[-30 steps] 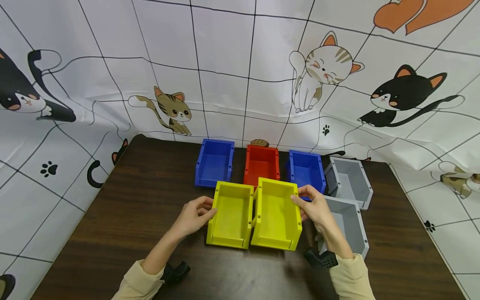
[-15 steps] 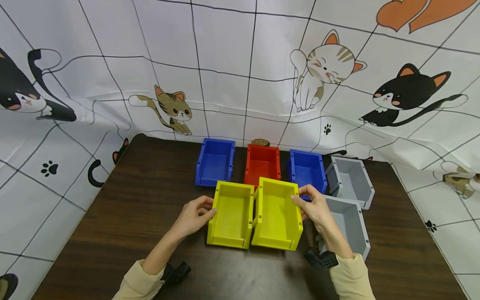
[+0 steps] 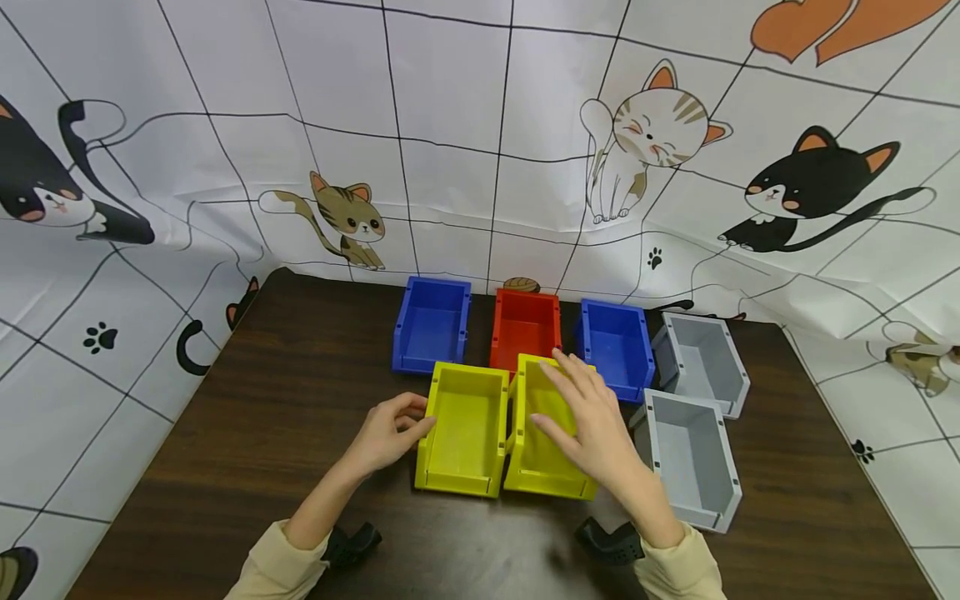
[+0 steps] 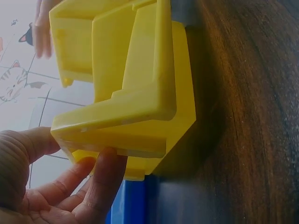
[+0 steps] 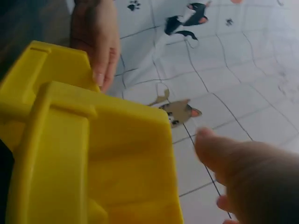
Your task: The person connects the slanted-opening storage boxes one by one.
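Note:
Two yellow storage bins stand side by side in the middle of the head view, their facing sides meeting. My left hand (image 3: 386, 433) grips the left yellow bin (image 3: 463, 429) by its outer wall; in the left wrist view the thumb and fingers pinch that wall (image 4: 107, 135). Over the right yellow bin (image 3: 542, 471) hovers my right hand (image 3: 592, 421), fingers spread and holding nothing, hiding part of its interior. The right wrist view has this hand's thumb (image 5: 219, 149) apart from the bin's wall (image 5: 135, 116).
Behind stand a blue bin (image 3: 432, 325), a red bin (image 3: 525, 321) and another blue bin (image 3: 617, 346). Two grey bins (image 3: 701, 362) line the right side, one in front of the other. A cat-print sheet (image 3: 450, 167) hangs behind the dark wooden table (image 3: 300, 358).
My right hand has let go of the right yellow bin's outer wall and moved left over it, fingers spreading. The left hand keeps its grip, and the yellow bins have hardly moved.

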The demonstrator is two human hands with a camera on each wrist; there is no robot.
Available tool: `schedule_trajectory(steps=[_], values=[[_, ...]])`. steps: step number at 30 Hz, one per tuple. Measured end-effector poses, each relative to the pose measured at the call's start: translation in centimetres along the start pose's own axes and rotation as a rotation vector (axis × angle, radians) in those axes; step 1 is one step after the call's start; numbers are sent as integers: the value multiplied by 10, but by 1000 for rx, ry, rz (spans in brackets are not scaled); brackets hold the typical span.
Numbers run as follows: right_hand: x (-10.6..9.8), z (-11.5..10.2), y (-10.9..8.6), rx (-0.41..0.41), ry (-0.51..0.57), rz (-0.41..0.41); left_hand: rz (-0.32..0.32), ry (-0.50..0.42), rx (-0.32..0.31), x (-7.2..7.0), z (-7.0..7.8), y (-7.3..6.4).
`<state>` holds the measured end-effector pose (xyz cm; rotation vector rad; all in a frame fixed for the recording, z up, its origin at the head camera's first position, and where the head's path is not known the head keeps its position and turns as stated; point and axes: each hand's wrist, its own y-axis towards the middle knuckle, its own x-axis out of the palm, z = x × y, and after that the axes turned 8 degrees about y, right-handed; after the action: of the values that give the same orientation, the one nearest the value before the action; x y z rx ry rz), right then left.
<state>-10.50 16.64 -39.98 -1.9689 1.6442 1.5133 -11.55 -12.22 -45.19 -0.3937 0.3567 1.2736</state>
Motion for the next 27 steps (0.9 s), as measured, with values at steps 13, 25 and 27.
schedule_trajectory(steps=[13, 25, 27], values=[[13, -8, 0, 11, -185, -225, 3, 15, 19, 1, -4, 1], [22, -10, 1, 75, -231, -272, -7, 17, 34, 0, -6, 0], [23, -10, 0, 89, -240, -273, -8, 20, 39, 0, -7, 0]])
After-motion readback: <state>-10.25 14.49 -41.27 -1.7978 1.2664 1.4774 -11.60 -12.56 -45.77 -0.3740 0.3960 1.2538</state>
